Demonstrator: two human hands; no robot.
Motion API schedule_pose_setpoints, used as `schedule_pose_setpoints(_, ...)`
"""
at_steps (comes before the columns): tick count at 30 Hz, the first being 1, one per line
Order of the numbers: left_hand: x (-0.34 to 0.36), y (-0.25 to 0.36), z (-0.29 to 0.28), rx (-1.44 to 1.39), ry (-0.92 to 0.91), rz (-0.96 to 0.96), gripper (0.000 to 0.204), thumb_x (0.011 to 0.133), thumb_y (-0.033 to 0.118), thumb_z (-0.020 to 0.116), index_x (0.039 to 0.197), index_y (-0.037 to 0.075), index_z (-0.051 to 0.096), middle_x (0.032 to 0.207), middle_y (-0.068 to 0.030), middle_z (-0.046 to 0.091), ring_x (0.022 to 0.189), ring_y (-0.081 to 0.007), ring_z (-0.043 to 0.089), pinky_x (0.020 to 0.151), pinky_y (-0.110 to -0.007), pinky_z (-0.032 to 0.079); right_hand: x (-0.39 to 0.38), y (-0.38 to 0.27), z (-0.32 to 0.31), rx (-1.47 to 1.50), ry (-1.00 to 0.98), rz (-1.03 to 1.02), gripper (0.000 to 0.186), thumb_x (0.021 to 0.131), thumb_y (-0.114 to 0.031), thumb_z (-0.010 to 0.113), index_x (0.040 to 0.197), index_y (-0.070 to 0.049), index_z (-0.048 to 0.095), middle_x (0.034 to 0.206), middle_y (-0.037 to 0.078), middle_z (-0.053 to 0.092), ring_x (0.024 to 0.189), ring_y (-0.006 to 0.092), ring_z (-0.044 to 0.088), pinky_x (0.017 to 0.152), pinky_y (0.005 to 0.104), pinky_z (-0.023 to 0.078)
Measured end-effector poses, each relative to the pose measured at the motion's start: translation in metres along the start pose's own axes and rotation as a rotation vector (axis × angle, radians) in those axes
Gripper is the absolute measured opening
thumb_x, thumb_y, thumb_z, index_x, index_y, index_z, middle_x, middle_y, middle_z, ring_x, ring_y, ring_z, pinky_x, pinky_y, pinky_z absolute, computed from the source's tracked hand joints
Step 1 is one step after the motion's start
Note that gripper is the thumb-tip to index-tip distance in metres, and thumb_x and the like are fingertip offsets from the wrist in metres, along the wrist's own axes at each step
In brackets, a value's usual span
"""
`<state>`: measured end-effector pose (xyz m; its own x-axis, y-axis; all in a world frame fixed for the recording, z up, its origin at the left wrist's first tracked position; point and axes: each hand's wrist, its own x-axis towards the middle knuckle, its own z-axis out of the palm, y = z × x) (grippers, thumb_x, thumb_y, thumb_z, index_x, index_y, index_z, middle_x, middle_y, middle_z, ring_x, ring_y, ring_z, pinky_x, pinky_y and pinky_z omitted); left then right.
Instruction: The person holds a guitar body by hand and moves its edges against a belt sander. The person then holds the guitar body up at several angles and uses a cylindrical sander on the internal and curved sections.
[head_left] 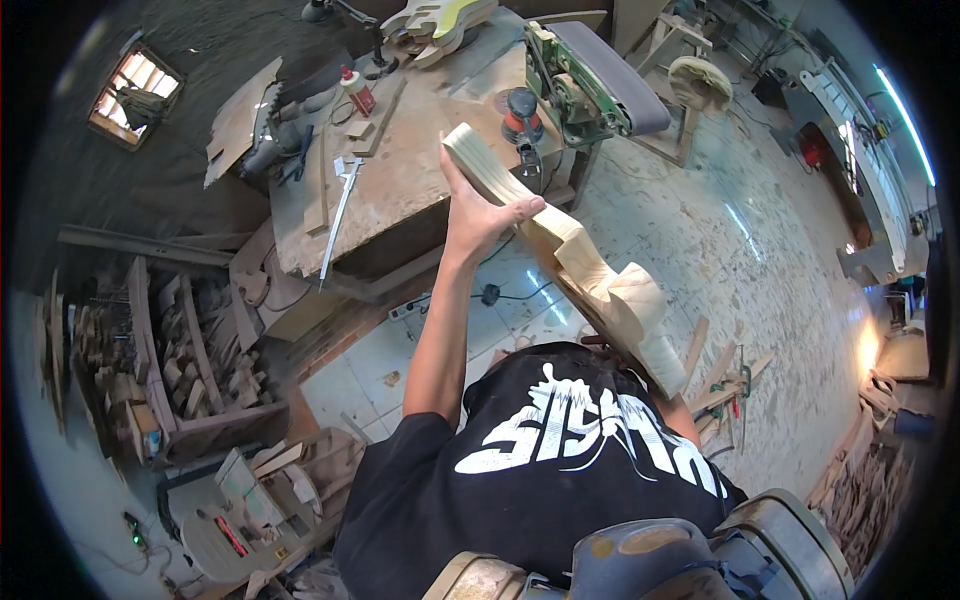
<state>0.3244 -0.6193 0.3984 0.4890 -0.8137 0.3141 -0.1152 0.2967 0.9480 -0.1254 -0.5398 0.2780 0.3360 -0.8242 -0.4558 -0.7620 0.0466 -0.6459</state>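
A long, pale carved wooden piece [575, 245] slants across the middle, from the workbench edge down toward my right side. Its upper end is a curved, flat-sided neck, and lower down it swells into a rounded bulge. My left hand [478, 215] grips it near the upper end, the thumb lying across its face and the fingers behind. My right forearm shows at the lower end of the piece; the wood hides my right hand and its fingers. Close beyond the neck, an orange and black power sander [521, 125] stands on the wooden workbench [420, 185].
A green belt sander [575, 90] occupies the bench's right end. Calipers [342, 215], a red-capped glue bottle [356, 92] and wood strips lie at its left. Clamps [742, 385] and wood pieces are on the dusty floor to the right. Offcuts fill a rack [205, 425] at left.
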Motion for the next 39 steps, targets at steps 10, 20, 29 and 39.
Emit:
schedule_pose_setpoints(10, -0.009, 0.004, 0.009, 0.000, 0.022, 0.018, 0.143, 0.060, 0.026, 0.092, 0.153, 0.007, -0.015, 0.135, -0.0253, 0.041, 0.117, -0.0318, 0.052, 0.099, -0.040, 0.047, -0.009, 0.011, 0.006, 0.013, 0.033, 0.028, 0.047, 0.100, -0.029, 0.052, 0.137, -0.001, 0.048, 0.126, 0.029, 0.058, 0.114, 0.0442, 0.058, 0.082, 0.0387, 0.051)
schedule_pose_setpoints(20, -0.011, 0.010, 0.010, -0.047, 0.060, -0.011, 0.115, 0.076, 0.016, 0.081, 0.156, 0.012, -0.001, 0.135, -0.0219, 0.043, 0.115, -0.0288, 0.054, 0.098, -0.039, 0.048, -0.013, -0.025, 0.003, -0.070, 0.035, -0.003, 0.049, 0.100, -0.040, 0.047, 0.133, -0.004, 0.053, 0.126, 0.023, 0.061, 0.118, 0.0394, 0.057, 0.095, 0.0417, 0.046)
schedule_pose_setpoints(29, 0.015, 0.005, -0.008, -0.176, 0.040, 0.041, 0.052, 0.093, 0.045, 0.064, 0.122, 0.002, 0.059, 0.100, -0.0074, 0.064, 0.090, -0.0133, 0.061, 0.080, -0.030, 0.051, 0.041, -0.027, 0.012, 0.234, -0.001, -0.070, 0.052, 0.100, -0.045, 0.045, 0.134, -0.007, 0.053, 0.127, 0.020, 0.061, 0.118, 0.0382, 0.057, 0.096, 0.0421, 0.046)
schedule_pose_setpoints(39, 0.022, -0.021, -0.009, -0.545, 0.134, -0.046, 0.046, 0.089, 0.044, 0.070, 0.109, 0.003, 0.061, 0.092, -0.0068, 0.066, 0.077, -0.0157, 0.067, 0.071, -0.031, 0.058, 0.147, -0.036, 0.035, 1.311, -0.173, 0.037, 0.056, 0.099, -0.050, 0.042, 0.136, -0.010, 0.054, 0.128, 0.017, 0.061, 0.119, 0.0368, 0.057, 0.097, 0.0426, 0.046)
